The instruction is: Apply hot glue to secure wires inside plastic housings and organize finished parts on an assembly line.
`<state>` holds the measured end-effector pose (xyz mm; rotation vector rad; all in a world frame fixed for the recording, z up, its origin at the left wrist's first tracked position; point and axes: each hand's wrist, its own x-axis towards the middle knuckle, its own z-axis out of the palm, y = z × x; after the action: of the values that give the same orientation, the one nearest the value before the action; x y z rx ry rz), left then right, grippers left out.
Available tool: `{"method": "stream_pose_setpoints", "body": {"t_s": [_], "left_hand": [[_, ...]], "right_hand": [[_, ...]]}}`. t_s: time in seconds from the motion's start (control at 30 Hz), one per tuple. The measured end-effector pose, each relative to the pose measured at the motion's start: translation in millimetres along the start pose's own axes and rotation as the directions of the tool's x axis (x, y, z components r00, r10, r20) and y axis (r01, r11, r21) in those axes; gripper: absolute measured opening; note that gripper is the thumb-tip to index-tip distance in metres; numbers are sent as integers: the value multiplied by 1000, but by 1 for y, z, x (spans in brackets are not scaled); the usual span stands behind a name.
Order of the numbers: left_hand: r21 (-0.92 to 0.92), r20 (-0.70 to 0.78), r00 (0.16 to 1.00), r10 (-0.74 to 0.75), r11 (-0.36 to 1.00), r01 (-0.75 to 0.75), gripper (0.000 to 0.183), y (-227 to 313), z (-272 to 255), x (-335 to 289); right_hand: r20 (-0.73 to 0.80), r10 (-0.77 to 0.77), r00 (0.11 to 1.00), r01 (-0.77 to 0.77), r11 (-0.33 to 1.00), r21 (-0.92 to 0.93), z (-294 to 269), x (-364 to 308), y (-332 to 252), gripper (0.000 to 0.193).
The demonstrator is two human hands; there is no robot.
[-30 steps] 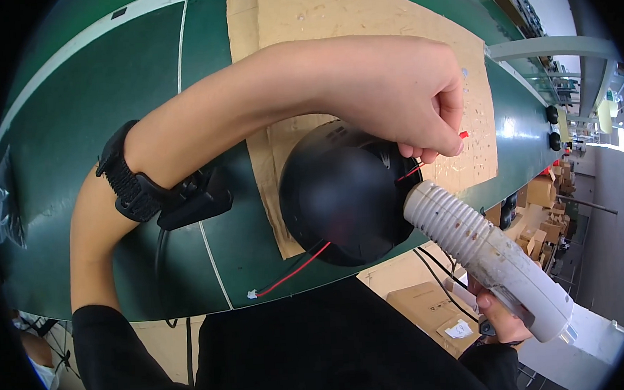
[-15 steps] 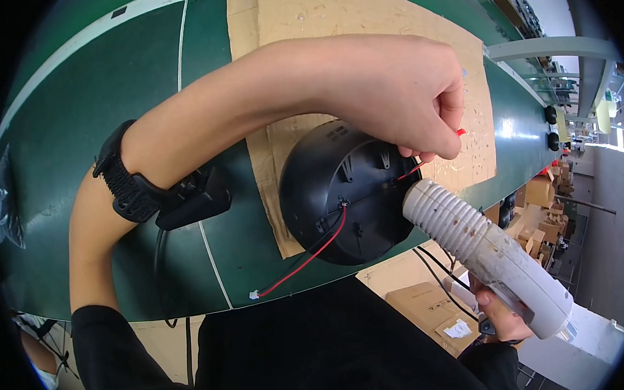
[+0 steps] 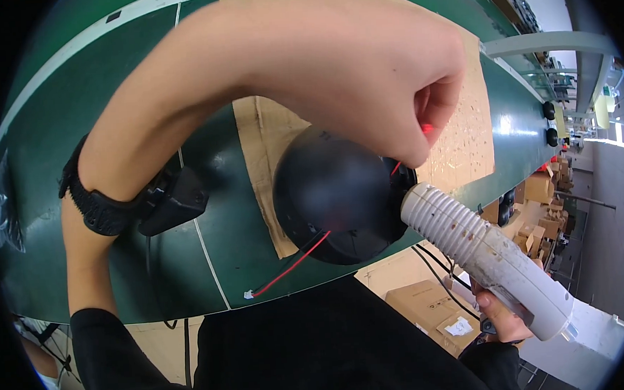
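Note:
My left hand (image 3: 412, 84) reaches over a round black plastic housing (image 3: 294, 196), thumb and fingers pinched on a thin red wire (image 3: 395, 168). A bit of red shows inside the closed fingers; its shape is hidden. The housing's middle is blurred, partly covered by my arm. From its near side a red lead (image 3: 294, 265) runs, with a dark one beside it, to a small white connector (image 3: 249, 295). At the right, my right hand (image 3: 500, 316) grips a worn white heat gun (image 3: 495, 256). Its ribbed nozzle points at the housing's right edge, close to the wire.
A cardboard sheet (image 3: 258, 176) lies beneath the housing on the green table (image 3: 104, 262). A clear plastic bag (image 3: 6, 211) rests at the left edge. Cardboard boxes (image 3: 431, 305) stand below the table's near edge; a pale metal frame (image 3: 551, 43) rises at the far right.
My left hand has risen toward the camera and shifted slightly left, still pinching the wire. The housing has moved a little left and its middle has blurred. The heat gun has barely moved.

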<state>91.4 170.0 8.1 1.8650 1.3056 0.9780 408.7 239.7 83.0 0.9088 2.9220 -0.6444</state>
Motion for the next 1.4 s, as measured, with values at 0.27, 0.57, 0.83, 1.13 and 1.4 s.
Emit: {"method": "stream_pose_setpoints", "body": {"t_s": [0.27, 0.57, 0.83, 1.13, 1.4], "left_hand": [[-19, 197, 965, -172, 984, 180, 13, 5, -16, -51], [22, 236, 970, 56, 998, -63, 15, -2, -19, -45], [28, 205, 977, 54, 998, -61, 15, -4, -19, -47], [-14, 192, 980, 57, 998, -55, 14, -10, -19, -44], [1, 156, 987, 38, 999, -38, 13, -8, -19, -45]], "right_hand": [[-220, -293, 930, 291, 956, -45, 35, -2, 37, 35], [-211, -152, 966, 154, 988, -7, 32, 6, 12, 25], [-198, -54, 979, 72, 994, 86, 30, 5, 4, 20], [66, 89, 994, -107, 928, 358, 25, -5, 15, 32], [5, -98, 995, 98, 994, 58, 28, -9, 23, 30]]}}
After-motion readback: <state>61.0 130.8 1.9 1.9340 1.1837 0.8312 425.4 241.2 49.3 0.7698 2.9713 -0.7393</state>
